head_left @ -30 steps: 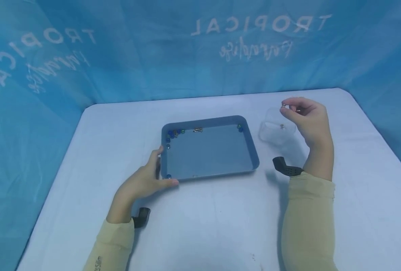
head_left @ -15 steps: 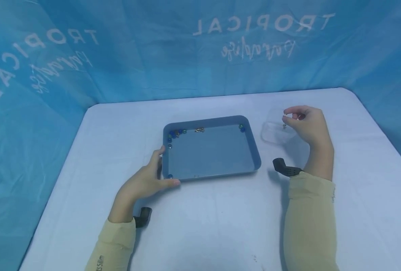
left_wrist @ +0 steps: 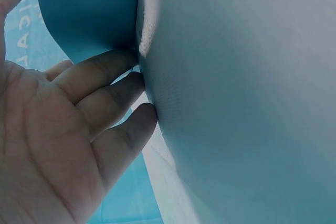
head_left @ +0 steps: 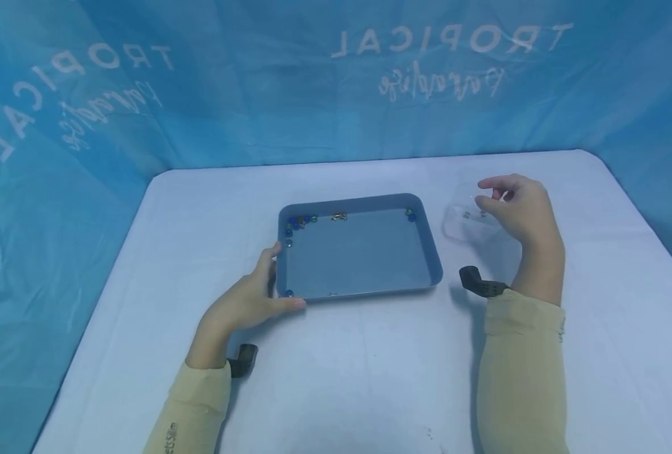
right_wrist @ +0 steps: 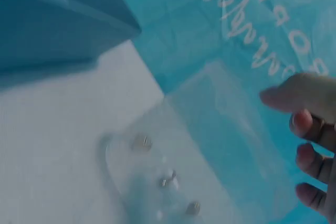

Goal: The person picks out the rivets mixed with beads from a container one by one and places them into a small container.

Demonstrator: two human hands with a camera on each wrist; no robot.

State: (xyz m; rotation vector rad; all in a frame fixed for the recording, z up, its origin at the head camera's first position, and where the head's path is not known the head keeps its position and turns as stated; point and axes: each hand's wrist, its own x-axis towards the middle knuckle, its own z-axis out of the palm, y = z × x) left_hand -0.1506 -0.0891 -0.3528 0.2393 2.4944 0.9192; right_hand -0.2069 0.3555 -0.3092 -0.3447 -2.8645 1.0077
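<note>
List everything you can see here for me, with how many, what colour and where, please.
Table: 1, white-covered, centre.
Backdrop: count unclear, blue with white lettering, around the table.
Tray: 1, blue-grey, on the table.
Beads: several, blue and green, mostly in the tray's far-left corner, two far-right.
Gold pieces: a few, gold, along the tray's far wall.
Clear box: 1, transparent, right of the tray.
Small pieces: at least three, metallic, in the box.
Wrist mounts: 2, black, one per wrist.
Sleeves: 2, pale khaki, on the forearms.
Left hand: 1, bare, touching the tray's left end.
Right hand: 1, bare, at the clear box.
</note>
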